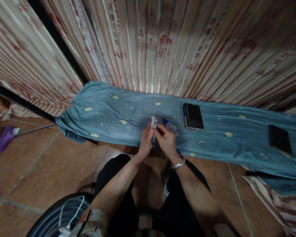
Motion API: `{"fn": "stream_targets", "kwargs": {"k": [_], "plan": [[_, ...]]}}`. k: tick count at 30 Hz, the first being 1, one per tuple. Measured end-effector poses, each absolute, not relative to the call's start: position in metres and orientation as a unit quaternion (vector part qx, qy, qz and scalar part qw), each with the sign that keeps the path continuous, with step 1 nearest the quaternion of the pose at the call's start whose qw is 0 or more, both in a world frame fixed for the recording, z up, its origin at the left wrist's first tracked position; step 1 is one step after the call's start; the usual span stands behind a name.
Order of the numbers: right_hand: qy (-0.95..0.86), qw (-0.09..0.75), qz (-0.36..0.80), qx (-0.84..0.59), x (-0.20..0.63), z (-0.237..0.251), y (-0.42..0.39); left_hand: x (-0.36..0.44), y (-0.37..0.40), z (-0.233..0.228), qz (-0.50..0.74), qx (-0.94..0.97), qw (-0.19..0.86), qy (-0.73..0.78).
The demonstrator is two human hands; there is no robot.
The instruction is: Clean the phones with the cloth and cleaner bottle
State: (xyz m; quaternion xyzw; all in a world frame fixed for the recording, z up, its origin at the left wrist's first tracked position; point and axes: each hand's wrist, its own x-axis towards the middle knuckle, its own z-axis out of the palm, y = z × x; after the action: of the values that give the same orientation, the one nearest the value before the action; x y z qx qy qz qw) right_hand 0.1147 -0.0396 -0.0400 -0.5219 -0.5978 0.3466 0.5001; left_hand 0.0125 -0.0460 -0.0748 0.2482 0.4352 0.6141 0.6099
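Both the left hand [146, 142] and right hand [165, 140] pinch a small folded paper [153, 123]. It stands upright, long axis pointing away toward the curtain [162, 42].

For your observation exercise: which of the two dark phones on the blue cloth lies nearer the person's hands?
The dark phone just right of the blue-capped pen; the other phone lies far right.

1. Both forearms reach fwd from the near edge, converging at centre.
2. Left hand [146, 140]: fingers curled, thumb and fingertips pinched shut at the top, palm turned right.
3. Right hand [165, 138]: just right of the left, touching it; fingers bent inward, pinched too.
4. Right wrist bent slightly, forearm bare; left arm bare to a patterned sleeve at the near end.
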Motion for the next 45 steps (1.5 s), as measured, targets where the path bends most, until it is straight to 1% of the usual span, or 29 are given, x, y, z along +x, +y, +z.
{"fn": "stream_targets", "kwargs": {"k": [4,8,19,26,31,34,42,45], "plan": [[-0.593,0.506,0.337,-0.527,0.118,-0.038,-0.037,0.015,-0.05,-0.076,0.603,0.344,0.539,0.477],[-0.579,0.525,0.341,-0.521,0.121,-0.036,-0.035,0.016,-0.054,-0.075,0.575,0.427,0.492,0.496],[-0.514,0.559,0.399,-0.514,0.139,-0.045,-0.021,0.018,-0.061,-0.066,0.518,0.54,0.457,0.48],[-0.401,0.627,0.452,-0.493,0.149,-0.044,-0.017,0.018,-0.063,-0.069,0.499,0.557,0.452,0.487],[-0.345,0.619,0.515,-0.482,0.156,-0.045,-0.015,0.016,-0.066,-0.072,0.498,0.563,0.455,0.477],[-0.335,0.607,0.541,-0.477,0.159,-0.046,-0.014,0.014,-0.067,-0.074,0.478,0.591,0.442,0.477],[-0.299,0.582,0.57,-0.496,0.168,-0.048,-0.006,0.013,-0.077,-0.078,0.382,0.709,0.38,0.455],[-0.301,0.57,0.571,-0.508,0.171,-0.05,-0.003,0.013,-0.081,-0.073,0.368,0.73,0.375,0.438]]}}
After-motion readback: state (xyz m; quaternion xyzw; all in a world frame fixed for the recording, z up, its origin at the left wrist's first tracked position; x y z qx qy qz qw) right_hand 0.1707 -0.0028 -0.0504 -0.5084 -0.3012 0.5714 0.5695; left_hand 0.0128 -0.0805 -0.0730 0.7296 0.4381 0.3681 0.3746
